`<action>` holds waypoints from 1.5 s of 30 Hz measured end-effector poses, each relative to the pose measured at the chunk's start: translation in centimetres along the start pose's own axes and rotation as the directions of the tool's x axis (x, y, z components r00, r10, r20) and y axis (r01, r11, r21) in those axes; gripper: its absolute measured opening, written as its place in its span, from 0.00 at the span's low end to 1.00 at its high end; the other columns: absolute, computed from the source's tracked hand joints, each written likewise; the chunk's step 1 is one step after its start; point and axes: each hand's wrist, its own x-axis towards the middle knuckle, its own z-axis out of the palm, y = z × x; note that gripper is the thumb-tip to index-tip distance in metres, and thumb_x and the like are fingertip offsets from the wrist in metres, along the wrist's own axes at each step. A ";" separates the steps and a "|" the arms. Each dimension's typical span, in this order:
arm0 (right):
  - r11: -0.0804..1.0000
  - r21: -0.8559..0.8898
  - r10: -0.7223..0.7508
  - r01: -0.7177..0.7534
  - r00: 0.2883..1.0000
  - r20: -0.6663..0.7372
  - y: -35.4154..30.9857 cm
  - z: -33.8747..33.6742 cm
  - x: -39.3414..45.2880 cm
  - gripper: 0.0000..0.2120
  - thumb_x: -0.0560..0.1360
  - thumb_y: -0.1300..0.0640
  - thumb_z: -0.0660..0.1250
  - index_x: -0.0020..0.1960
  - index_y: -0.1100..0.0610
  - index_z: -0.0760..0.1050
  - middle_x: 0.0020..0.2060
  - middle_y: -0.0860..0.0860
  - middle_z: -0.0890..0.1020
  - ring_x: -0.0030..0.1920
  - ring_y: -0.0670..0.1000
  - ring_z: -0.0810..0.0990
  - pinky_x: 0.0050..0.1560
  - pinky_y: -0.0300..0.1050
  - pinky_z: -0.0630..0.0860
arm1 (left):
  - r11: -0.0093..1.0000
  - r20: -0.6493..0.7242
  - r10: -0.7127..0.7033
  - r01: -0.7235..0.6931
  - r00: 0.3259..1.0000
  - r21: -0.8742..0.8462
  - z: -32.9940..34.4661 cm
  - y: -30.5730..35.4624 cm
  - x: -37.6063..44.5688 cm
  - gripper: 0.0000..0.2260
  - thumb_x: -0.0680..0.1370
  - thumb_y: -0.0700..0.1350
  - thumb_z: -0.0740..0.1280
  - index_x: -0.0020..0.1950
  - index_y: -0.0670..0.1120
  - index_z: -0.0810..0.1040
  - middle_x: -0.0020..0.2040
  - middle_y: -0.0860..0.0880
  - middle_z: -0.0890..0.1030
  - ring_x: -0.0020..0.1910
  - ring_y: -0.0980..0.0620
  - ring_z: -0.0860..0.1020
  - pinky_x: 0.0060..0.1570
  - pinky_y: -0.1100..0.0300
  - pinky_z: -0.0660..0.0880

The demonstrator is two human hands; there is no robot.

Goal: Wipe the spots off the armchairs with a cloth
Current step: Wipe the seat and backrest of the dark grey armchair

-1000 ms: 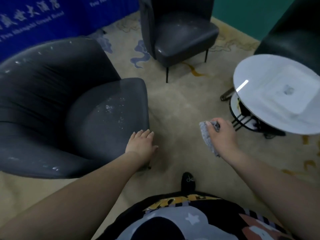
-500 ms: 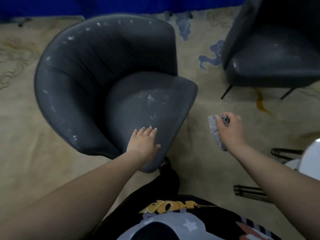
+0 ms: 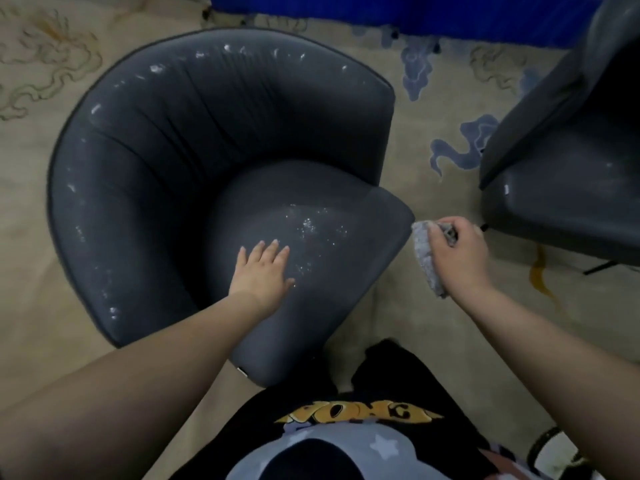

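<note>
Your left hand (image 3: 263, 271) lay flat on the spotted armchair (image 3: 221, 188) seat; your right hand (image 3: 455, 254) gripped the cloth (image 3: 426, 258) beside it, wiping not yet begun.

Only lettering in view: yellow cartoon-style characters printed across the black shirt (image 3: 363, 412) at 6 o'clock, seen upside down from the wearer's side. Individual letters are not legible; possibly an "O" and a "G" among them. The blue banner (image 3: 398, 8) at 12 o'clock shows no readable characters here.
</note>
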 end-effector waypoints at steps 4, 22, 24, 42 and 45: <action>0.996 0.004 -0.090 0.091 0.979 0.181 -2.0 3.2 3.9 0.05 0.76 0.49 0.63 0.49 0.50 0.73 0.50 0.50 0.72 0.45 0.46 0.71 0.50 0.38 0.65 | 0.992 -0.017 -0.104 0.102 0.994 -0.072 0.1 0.3 1.0 0.29 0.81 0.58 0.54 0.79 0.50 0.48 0.80 0.49 0.48 0.78 0.47 0.46 0.74 0.44 0.43; 0.895 0.092 -0.375 0.436 0.625 0.684 -1.7 16.5 14.8 0.10 0.76 0.50 0.65 0.56 0.50 0.74 0.52 0.49 0.71 0.42 0.39 0.71 0.47 0.32 0.63 | 0.693 0.087 -0.635 0.616 0.768 -0.375 6.6 3.7 4.6 0.34 0.79 0.59 0.59 0.79 0.52 0.46 0.80 0.52 0.46 0.78 0.48 0.45 0.75 0.46 0.45; 0.893 0.105 -0.378 0.438 0.604 0.702 -1.1 17.9 14.4 0.11 0.76 0.50 0.65 0.57 0.51 0.74 0.53 0.49 0.70 0.42 0.39 0.71 0.43 0.26 0.63 | 0.686 0.104 -0.640 0.628 0.761 -0.367 7.9 3.5 4.7 0.34 0.79 0.60 0.59 0.79 0.53 0.45 0.80 0.52 0.45 0.78 0.48 0.44 0.75 0.46 0.45; 0.834 0.227 -0.506 0.503 0.532 0.679 4.5 28.7 10.6 0.08 0.75 0.52 0.66 0.54 0.46 0.74 0.52 0.46 0.72 0.45 0.24 0.68 0.42 0.16 0.60 | 0.640 0.210 -0.659 0.685 0.722 -0.348 21.0 -1.9 7.5 0.53 0.68 0.65 0.71 0.78 0.52 0.38 0.79 0.52 0.39 0.78 0.47 0.43 0.75 0.45 0.49; 0.785 0.285 -0.576 0.550 0.480 0.662 4.2 30.7 11.0 0.08 0.75 0.53 0.67 0.54 0.46 0.75 0.51 0.47 0.73 0.46 0.25 0.68 0.44 0.15 0.59 | 0.662 0.251 -0.609 0.656 0.753 -0.362 22.2 -2.5 9.0 0.57 0.65 0.63 0.75 0.79 0.50 0.39 0.79 0.49 0.40 0.78 0.47 0.45 0.75 0.48 0.50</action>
